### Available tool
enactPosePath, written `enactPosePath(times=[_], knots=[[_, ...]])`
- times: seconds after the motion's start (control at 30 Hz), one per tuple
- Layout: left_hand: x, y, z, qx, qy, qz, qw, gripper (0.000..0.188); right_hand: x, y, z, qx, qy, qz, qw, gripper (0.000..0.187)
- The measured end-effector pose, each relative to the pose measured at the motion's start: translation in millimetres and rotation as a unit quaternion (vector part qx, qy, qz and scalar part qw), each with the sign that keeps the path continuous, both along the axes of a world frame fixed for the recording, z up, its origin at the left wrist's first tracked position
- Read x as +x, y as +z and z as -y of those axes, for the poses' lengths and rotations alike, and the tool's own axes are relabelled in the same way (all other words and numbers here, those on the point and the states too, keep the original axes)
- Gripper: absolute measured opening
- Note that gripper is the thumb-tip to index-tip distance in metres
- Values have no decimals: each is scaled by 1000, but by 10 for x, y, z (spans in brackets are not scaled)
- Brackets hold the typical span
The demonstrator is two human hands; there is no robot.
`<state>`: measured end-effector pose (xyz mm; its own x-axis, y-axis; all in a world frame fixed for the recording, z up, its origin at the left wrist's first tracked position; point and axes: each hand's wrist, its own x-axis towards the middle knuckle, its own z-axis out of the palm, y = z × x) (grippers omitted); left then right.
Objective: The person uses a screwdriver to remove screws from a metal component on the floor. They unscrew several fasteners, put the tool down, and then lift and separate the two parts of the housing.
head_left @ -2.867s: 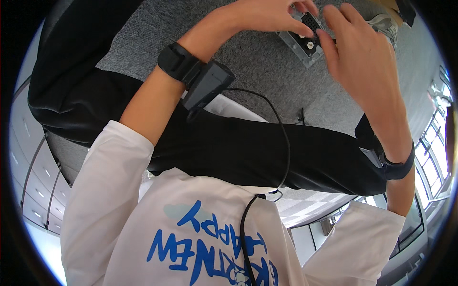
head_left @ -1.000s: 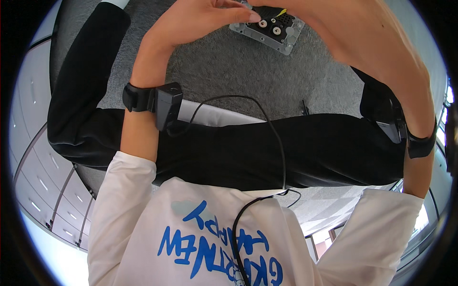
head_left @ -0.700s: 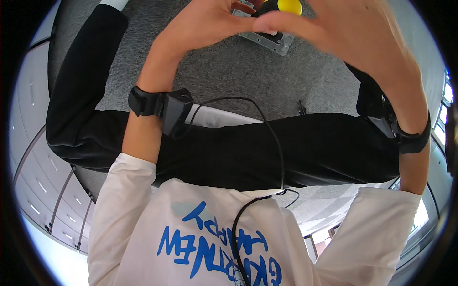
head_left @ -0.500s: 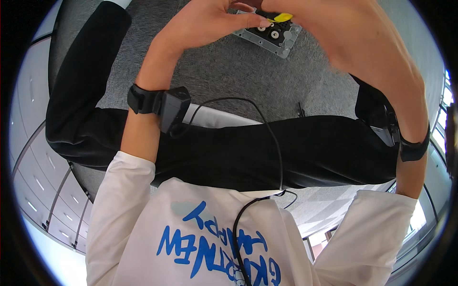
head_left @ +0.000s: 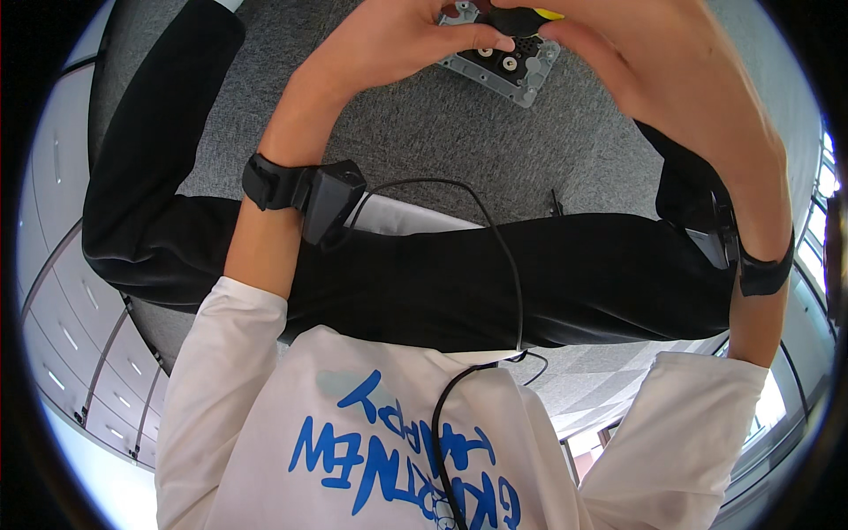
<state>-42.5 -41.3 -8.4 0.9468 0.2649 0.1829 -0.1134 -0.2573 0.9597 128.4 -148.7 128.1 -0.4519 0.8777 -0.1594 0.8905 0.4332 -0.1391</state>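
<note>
A tool with a black-and-yellow handle (head_left: pixel 519 21) lies crosswise between my hands at the top of the view; its working end does not show. My right hand (head_left: pixel 618 53) grips the handle's yellow end, thumb pressed against it. From the other side my left hand (head_left: pixel 397 44) curls round, its thumb against the handle's black part and its other fingers partly cut off by the upper edge. Just beneath the hands, a grey rectangular housing (head_left: pixel 527 93) with a black inside and two round silvery parts rests on the carpet.
Grey carpet (head_left: pixel 424 132) spreads around the housing. My black-trousered legs (head_left: pixel 530 274) are folded in front of me. A black cable (head_left: pixel 481 208) runs from the device strapped to my left wrist (head_left: pixel 331 199) down across my lap. White drawer cabinets (head_left: pixel 66 309) line the left.
The handle has turned, so more of its black part and less yellow shows. My left hand has shifted slightly right; the housing stays in place.
</note>
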Motion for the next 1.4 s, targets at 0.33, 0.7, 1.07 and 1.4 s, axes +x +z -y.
enactPosePath(times=[0.33, 0.7, 1.07, 1.4], knots=[[29, -57, 99, -113, -30, 40, 992, 44, -69, -88, 49, 60, -50, 58, 995, 23], [-62, 81, 68, 10, 26, -6, 1000, 38, -54, -97, 50, 37, -2, -42, 998, 35], [-72, -3, -57, 192, 45, 112, 974, 40, -103, -155, 83, 88, -44, 62, 993, 21], [-128, -28, -105, 85, 71, 16, 994, 31, -178, -288, 74, 121, -134, 175, 968, 33]])
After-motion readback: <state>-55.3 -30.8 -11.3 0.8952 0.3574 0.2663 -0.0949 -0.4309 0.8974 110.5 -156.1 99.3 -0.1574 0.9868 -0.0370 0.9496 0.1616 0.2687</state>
